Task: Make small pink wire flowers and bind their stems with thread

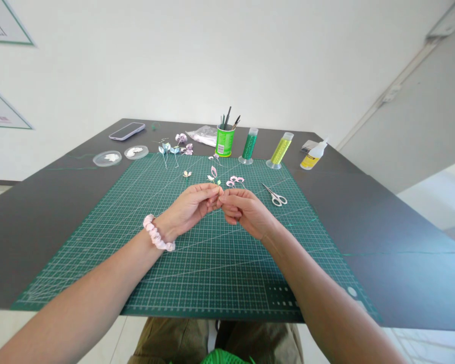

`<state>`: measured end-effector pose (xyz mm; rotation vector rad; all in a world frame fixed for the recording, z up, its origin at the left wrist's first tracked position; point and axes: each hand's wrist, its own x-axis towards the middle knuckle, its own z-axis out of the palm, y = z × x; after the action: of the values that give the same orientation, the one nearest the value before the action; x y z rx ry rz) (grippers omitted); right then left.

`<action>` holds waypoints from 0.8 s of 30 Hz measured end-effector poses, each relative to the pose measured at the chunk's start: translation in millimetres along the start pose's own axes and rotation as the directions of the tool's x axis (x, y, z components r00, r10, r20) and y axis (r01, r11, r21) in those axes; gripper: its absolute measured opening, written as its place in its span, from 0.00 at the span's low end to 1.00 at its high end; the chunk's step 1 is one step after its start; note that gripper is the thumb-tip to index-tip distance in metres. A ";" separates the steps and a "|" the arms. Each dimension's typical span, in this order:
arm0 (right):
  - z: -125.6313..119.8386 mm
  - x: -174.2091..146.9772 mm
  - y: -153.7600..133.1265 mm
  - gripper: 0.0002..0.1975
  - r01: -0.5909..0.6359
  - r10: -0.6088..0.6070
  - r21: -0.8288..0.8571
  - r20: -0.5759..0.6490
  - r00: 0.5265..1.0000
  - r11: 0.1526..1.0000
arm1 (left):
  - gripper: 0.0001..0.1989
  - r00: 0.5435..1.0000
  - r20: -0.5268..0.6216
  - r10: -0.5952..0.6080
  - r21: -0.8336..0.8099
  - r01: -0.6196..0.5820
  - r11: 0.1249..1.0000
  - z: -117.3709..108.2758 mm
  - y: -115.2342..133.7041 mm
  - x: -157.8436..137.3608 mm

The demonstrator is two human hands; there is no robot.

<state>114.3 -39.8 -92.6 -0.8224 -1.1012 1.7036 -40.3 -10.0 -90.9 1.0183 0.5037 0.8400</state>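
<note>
My left hand (197, 203) and my right hand (246, 207) meet above the green cutting mat (197, 273), thumbs and fingertips pinched together. A small green leaf (219, 182) sticks up at my left fingertips, which seem to grip it. Whatever my right fingers pinch is too small to make out. Just beyond lie a pink looped petal (214, 172) and a pale petal (211, 178); whether they join the leaf I cannot tell. Pink wire-stemmed petals (235, 180) rest behind my right hand. A cream flower (187, 174) lies farther left.
White-handled scissors (278, 197) lie right of my hands. Behind stand a green thread spool (248, 146), a yellow-green spool (280, 150), a glue bottle (314, 154) and a green can (225, 140) of tools. Blue flowers (169, 148), shallow dishes (107, 158) and a phone (127, 131) are back left.
</note>
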 end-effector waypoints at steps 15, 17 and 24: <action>2.9 0.5 -0.1 0.11 0.013 -0.015 -0.057 -0.036 0.999 0.998 | 0.15 1.000 -0.024 0.009 0.027 -0.008 1.000 0.3 -0.8 0.1; 3.5 0.5 0.3 0.11 0.026 -0.031 -0.083 -0.059 0.998 0.996 | 0.14 0.999 -0.035 0.009 0.036 -0.007 0.999 -0.3 -1.6 0.3; 5.9 1.1 0.3 0.10 0.069 -0.091 -0.181 -0.117 0.989 0.981 | 0.09 0.994 -0.108 0.013 0.097 -0.002 0.995 0.6 -2.1 1.1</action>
<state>108.6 -40.7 -90.6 -0.9692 -1.1950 1.4823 -38.5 -10.0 -92.5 1.0673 0.6388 0.8880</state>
